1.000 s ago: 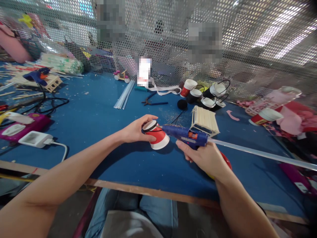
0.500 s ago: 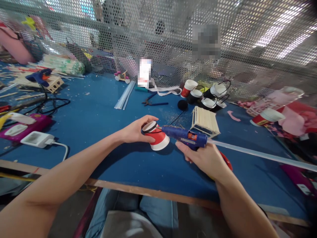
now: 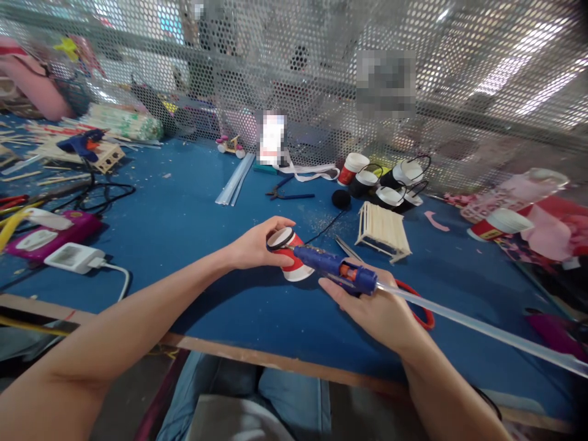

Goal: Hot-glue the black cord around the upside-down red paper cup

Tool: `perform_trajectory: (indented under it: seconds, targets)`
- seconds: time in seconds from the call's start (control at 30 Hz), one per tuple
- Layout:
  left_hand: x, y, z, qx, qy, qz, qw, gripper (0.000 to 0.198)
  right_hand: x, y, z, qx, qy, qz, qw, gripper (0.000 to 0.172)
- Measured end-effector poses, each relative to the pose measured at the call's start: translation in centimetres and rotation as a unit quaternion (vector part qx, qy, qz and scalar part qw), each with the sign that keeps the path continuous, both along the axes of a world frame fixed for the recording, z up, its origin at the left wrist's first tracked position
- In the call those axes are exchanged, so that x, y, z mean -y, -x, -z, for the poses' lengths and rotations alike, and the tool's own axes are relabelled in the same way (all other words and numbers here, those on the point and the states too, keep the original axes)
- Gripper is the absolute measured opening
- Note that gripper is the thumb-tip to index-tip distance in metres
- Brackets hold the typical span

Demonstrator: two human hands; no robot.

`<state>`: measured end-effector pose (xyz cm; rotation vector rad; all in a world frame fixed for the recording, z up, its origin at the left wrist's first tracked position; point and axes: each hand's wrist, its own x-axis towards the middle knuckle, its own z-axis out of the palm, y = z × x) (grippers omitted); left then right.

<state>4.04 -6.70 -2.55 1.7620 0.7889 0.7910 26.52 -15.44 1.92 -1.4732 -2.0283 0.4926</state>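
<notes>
My left hand (image 3: 258, 245) is wrapped round a red and white paper cup (image 3: 296, 270), which stands tilted over the blue table. A black cord circles the cup's upper end and trails off to a black ball of cord (image 3: 340, 199). In my right hand (image 3: 374, 309) is a blue hot glue gun (image 3: 337, 269), its nozzle at the cord on the cup. A long clear glue stick (image 3: 463, 316) sticks out of the gun's back. Scissors with red handles (image 3: 428, 318) lie partly hidden behind my right hand.
Paper cups with black handles (image 3: 390, 195) stand at the back right, near a small wooden stick frame (image 3: 383, 229). Blue-handled pliers (image 3: 291, 196) and loose glue sticks (image 3: 235, 180) lie further back. To the left are a purple power strip (image 3: 82, 226) and another glue gun (image 3: 82, 144).
The glue gun's back end has swung down and toward me, while its nozzle has shifted slightly left along the cord. My left hand still holds the cup.
</notes>
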Motion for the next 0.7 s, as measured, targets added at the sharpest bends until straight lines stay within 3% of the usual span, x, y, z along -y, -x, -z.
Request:
perform_trajectory:
  seconds: [0.3, 0.47, 0.6, 0.7]
  targets:
    - [0.3, -0.3, -0.4, -0.011, -0.008, -0.025, 1.000, 0.070, 0.1, 0.3, 0.0, 0.008, -0.005, -0.009, 1.000, 0.022]
    - [0.0, 0.2, -0.5, 0.007, -0.007, 0.019, 1.000, 0.072, -0.4, -0.6, -0.3, 0.033, 0.004, 0.021, 0.999, 0.029]
    - [-0.3, 0.5, -0.1, 0.021, -0.019, 0.045, 0.999, 0.073, -0.9, -0.7, -0.6, 0.018, -0.016, 0.006, 1.000, 0.026]
    - [-0.5, 0.6, 0.2, 0.028, -0.026, 0.053, 0.998, 0.073, -1.2, -0.7, -0.5, -0.005, 0.017, 0.017, 1.000, 0.028]
